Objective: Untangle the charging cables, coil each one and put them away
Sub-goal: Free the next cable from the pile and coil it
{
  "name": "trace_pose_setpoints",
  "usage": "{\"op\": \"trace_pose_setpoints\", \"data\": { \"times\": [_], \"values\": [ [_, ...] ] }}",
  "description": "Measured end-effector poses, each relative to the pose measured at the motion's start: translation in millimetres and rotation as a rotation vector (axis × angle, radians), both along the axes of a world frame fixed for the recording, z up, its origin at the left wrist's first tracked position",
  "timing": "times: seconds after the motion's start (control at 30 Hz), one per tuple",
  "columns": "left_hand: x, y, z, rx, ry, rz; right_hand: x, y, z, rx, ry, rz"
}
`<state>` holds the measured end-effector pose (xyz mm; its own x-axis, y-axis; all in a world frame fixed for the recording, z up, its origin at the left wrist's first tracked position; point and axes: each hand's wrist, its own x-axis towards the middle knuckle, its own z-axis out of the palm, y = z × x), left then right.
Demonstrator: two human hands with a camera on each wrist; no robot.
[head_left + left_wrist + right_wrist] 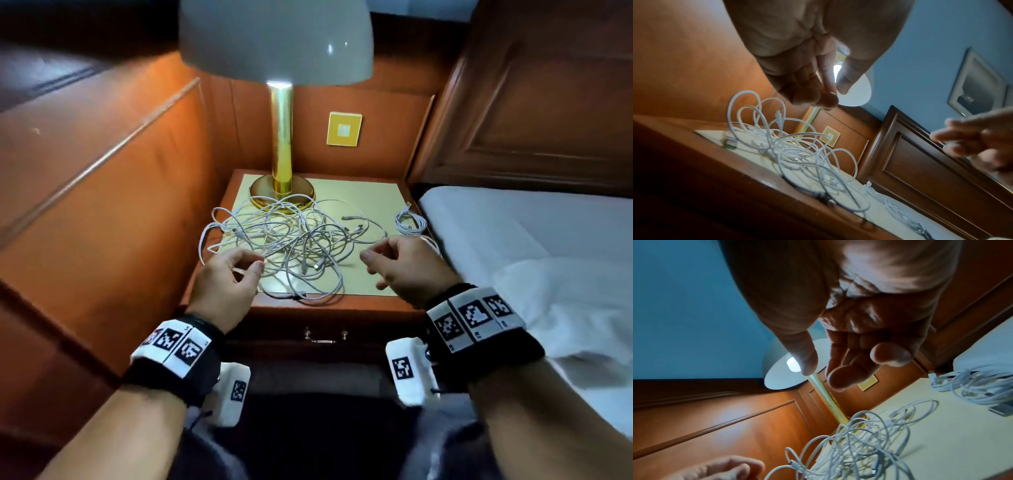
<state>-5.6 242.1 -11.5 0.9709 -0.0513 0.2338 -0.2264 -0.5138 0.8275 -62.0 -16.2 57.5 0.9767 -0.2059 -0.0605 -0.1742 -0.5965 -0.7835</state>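
A loose tangle of white charging cables [284, 240] [789, 146] [859, 443] lies spread over the nightstand's cream top [359, 195], with some loops over its front edge. One separate white cable [409, 222] [972, 386] sits bundled at the right edge. My left hand [248, 265] [830, 91] hovers at the tangle's near left side, fingers loosely curled, nothing in it. My right hand [375, 270] [838, 369] hovers at the near right, palm down and fingers relaxed, also empty. Neither hand visibly touches a cable.
A brass lamp [282, 137] with a white shade stands at the back of the nightstand, its base under the tangle's far edge. A drawer with a metal handle [320, 337] is below the top. A white bed [513, 240] lies to the right, wood panelling to the left.
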Motion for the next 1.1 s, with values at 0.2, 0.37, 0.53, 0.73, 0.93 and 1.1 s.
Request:
{"op": "trace_pose_setpoints", "data": {
  "times": [0.2,0.37,0.53,0.73,0.93,1.1],
  "values": [
    [-8,7,-4,0.167,0.056,-0.035,-20,17,3,0.104,-0.019,-0.062],
    [19,-4,-5,0.281,-0.025,-0.116,14,19,-37,-0.034,0.109,-0.017],
    [49,-15,-9,0.310,-0.004,-0.083,74,10,-39,-0.075,0.094,-0.004],
    [64,-19,-24,0.467,0.096,-0.049,103,7,-66,-0.152,0.287,0.109],
    [52,-20,-20,0.231,-0.054,-0.178,104,20,-73,-0.144,0.306,0.191],
    [57,5,-19,0.143,-0.325,0.021,102,38,-77,-0.163,0.276,0.221]
  ]
}}
